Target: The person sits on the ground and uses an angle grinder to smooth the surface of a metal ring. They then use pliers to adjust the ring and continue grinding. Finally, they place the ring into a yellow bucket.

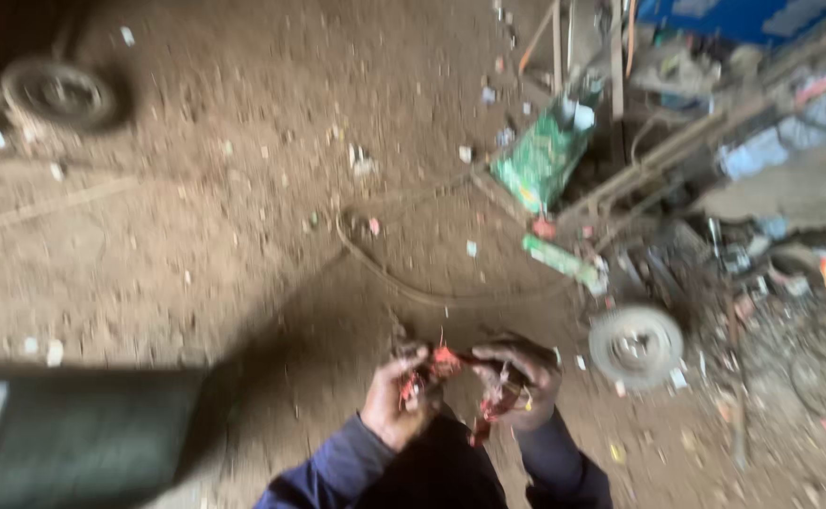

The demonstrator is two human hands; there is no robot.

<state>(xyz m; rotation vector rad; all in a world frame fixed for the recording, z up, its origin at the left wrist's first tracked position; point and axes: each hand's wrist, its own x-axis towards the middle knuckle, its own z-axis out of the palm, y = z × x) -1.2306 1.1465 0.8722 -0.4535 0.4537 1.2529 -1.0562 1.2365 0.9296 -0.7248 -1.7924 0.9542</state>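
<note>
Both my hands meet low in the middle of the blurred head view, over a dirt floor. My left hand [396, 403] grips one end of a small red part with red wires [446, 361]. My right hand [523, 385] grips the other end, and a red strand [490, 412] hangs below it. Dark blue sleeves cover both forearms. Blur hides what the part is.
A round grey metal disc [635, 345] lies right of my hands. A loose cable [403, 278] curves across the dirt ahead. A green bag [540, 160] and wooden frames stand at the back right amid scrap. A small wheel [59, 92] sits far left; a dark box [73, 438] is at lower left.
</note>
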